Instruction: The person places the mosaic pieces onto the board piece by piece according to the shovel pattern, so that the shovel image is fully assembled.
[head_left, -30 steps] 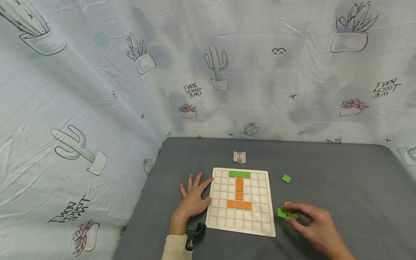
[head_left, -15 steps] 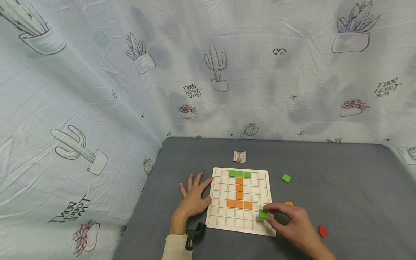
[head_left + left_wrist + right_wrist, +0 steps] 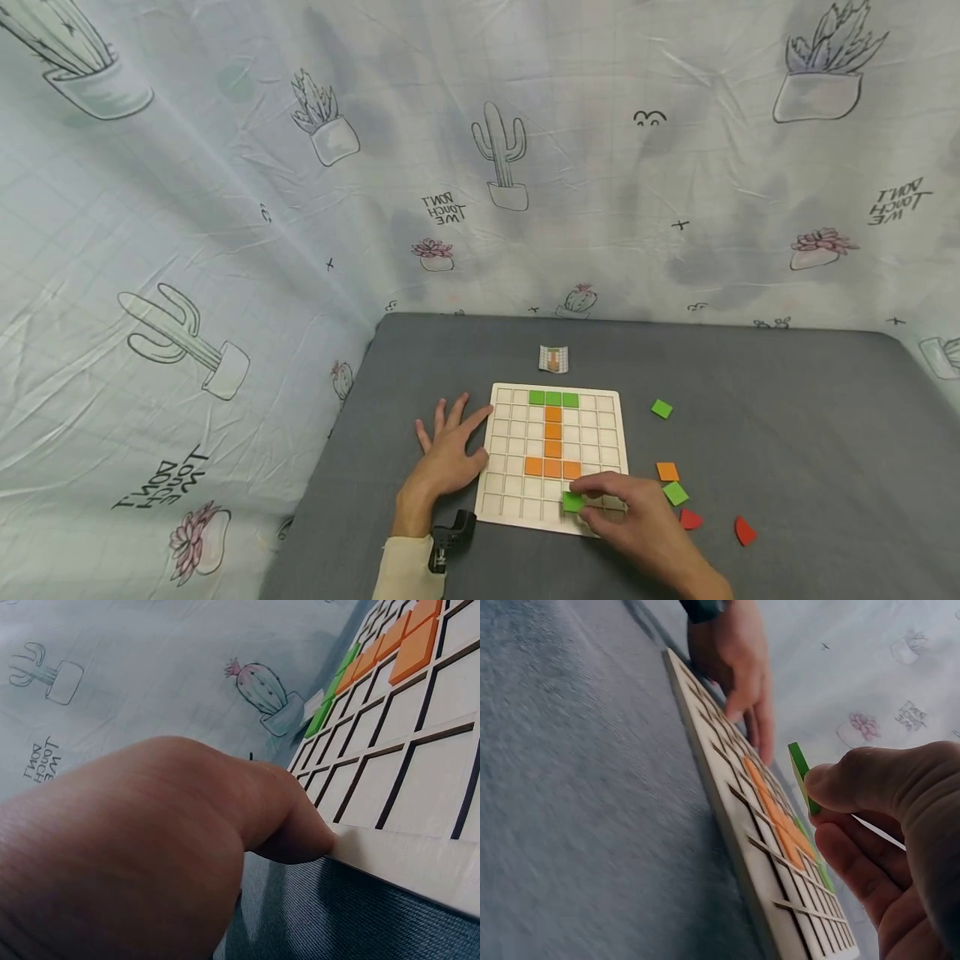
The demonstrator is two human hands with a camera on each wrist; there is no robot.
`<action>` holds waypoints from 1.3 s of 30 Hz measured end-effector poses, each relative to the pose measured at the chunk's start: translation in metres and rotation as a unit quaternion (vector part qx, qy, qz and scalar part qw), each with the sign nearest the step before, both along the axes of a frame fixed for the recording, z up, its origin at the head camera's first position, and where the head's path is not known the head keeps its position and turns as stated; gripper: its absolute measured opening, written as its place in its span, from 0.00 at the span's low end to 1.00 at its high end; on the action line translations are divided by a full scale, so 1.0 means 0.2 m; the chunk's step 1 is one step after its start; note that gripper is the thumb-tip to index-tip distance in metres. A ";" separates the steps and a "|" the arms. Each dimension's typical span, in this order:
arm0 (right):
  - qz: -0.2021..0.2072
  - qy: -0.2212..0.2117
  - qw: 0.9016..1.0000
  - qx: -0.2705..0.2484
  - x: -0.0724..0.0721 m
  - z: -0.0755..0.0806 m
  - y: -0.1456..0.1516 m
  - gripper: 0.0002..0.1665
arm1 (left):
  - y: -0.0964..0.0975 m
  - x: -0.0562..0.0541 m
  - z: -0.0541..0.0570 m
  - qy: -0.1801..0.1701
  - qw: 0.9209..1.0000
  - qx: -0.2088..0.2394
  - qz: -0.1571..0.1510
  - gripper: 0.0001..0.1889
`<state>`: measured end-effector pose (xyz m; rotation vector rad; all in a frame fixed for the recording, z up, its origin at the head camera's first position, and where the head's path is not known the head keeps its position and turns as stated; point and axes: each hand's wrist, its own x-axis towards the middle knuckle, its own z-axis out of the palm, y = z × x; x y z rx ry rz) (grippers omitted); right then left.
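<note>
A pale wooden grid board [image 3: 517,492] lies flat on the grey table. Green tiles [image 3: 553,399] fill three squares of its far row, and orange tiles [image 3: 552,431] run down from them to a crosswise orange row. My left hand [image 3: 448,458] rests at the board's left edge, fingers spread, thumb and index touching the rim; the left wrist view shows the thumb [image 3: 292,817] against that edge. Between thumb and fingers, my right hand [image 3: 630,512] pinches a green square tile [image 3: 802,776], tilted and held above the board's near right part.
Right of the board lie a loose green tile [image 3: 662,409], an orange tile [image 3: 667,472], another green tile [image 3: 676,493] and two red pieces [image 3: 745,531]. A small patterned card [image 3: 553,359] lies beyond the board. Printed cloth [image 3: 600,167] hangs behind the table.
My right hand has picked up the green tile from the loose pieces and carried it left over the board. Red pieces have come into view behind it. The left hand stays put.
</note>
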<state>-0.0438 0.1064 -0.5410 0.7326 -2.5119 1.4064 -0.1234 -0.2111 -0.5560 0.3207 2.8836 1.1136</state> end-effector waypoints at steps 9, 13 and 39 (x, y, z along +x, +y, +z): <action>-0.004 0.019 0.999 0.037 0.01 -0.04 -0.07 0.26 | -0.01 0.00 0.00 0.013 1.000 0.015 -0.014 0.38; -0.002 0.019 0.999 0.042 0.02 -0.04 -0.09 0.26 | -0.01 -0.01 0.01 0.008 1.000 0.018 -0.022 0.38; 0.028 0.088 0.995 0.035 0.01 -0.07 -0.15 0.26 | 0.01 -0.01 0.11 -0.044 0.998 -0.032 -0.010 0.37</action>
